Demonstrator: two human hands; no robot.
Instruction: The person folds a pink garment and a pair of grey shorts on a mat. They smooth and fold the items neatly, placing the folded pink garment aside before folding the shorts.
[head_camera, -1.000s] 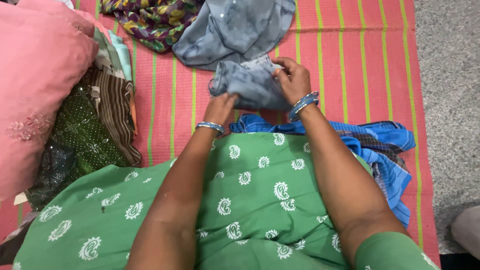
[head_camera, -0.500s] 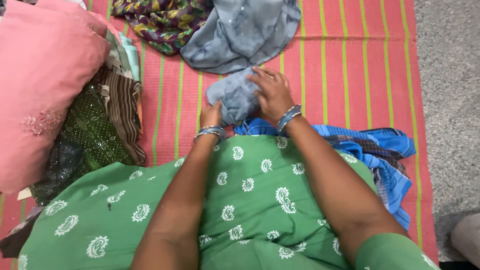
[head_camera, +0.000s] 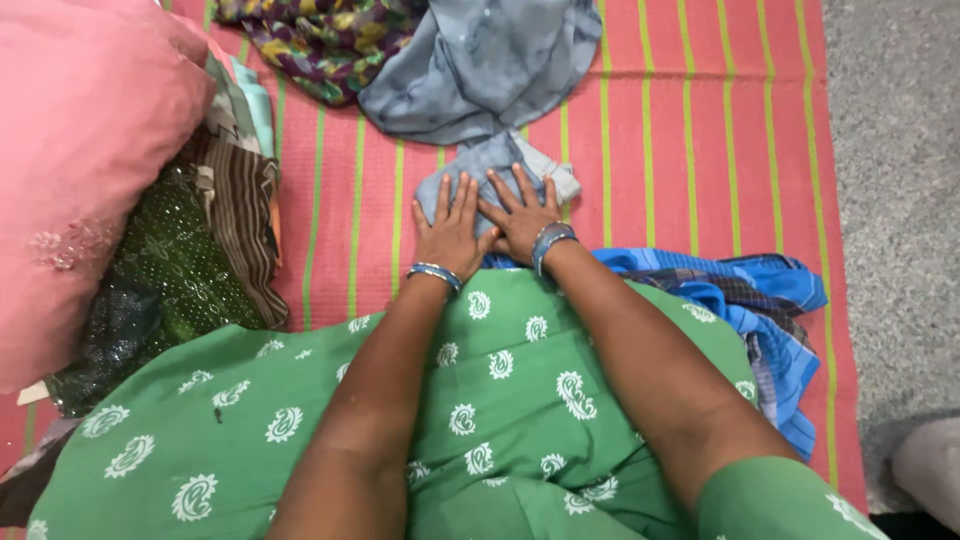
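Note:
A small folded grey-blue cloth (head_camera: 545, 165) lies on the red striped mat (head_camera: 680, 150) just beyond my knees. My left hand (head_camera: 452, 232) rests flat on its left half, fingers spread. My right hand (head_camera: 522, 212) lies flat on its middle, fingers apart, touching the left hand. Both palms press down on the cloth and grip nothing. Silver-blue bangles ring both wrists. My green dress with white paisley marks (head_camera: 480, 410) fills the lower frame.
A loose grey-blue garment (head_camera: 480, 65) and a purple-yellow patterned cloth (head_camera: 315, 30) lie at the mat's far end. A pink pillow (head_camera: 80, 150) and a stack of dark folded fabrics (head_camera: 190, 260) sit left. A blue checked cloth (head_camera: 750, 300) lies right, beside grey floor (head_camera: 900, 180).
The cloth, held up and folded between both hands a second ago, now lies on the mat. Both hands have come down flat on top of it.

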